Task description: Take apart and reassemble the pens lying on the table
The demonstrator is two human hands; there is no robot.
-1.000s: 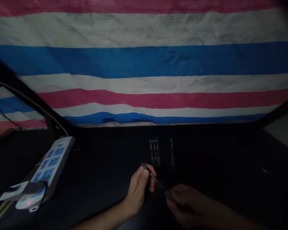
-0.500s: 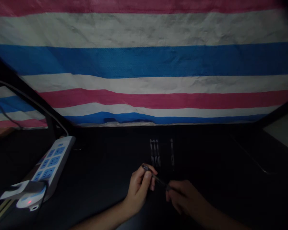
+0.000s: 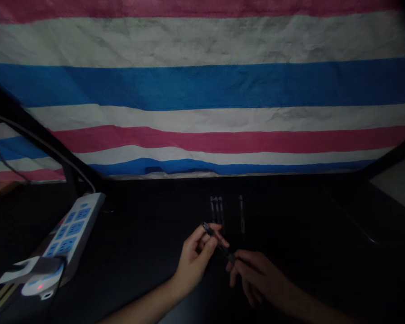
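Head view, lower centre: very dim, the black desk (image 3: 138, 252) swallows detail. A thin dark pen-like rod (image 3: 219, 243) runs diagonally between both hands, markings unreadable. The left hand (image 3: 195, 254) is curled, fingertips pinching its upper end. The right hand (image 3: 256, 276) meets its lower end, fingers loose; grip too dark to confirm. Just above lie slim pale-tipped pieces (image 3: 217, 209), unidentifiable. Lower left: white power strip with blue sockets (image 3: 72, 227).
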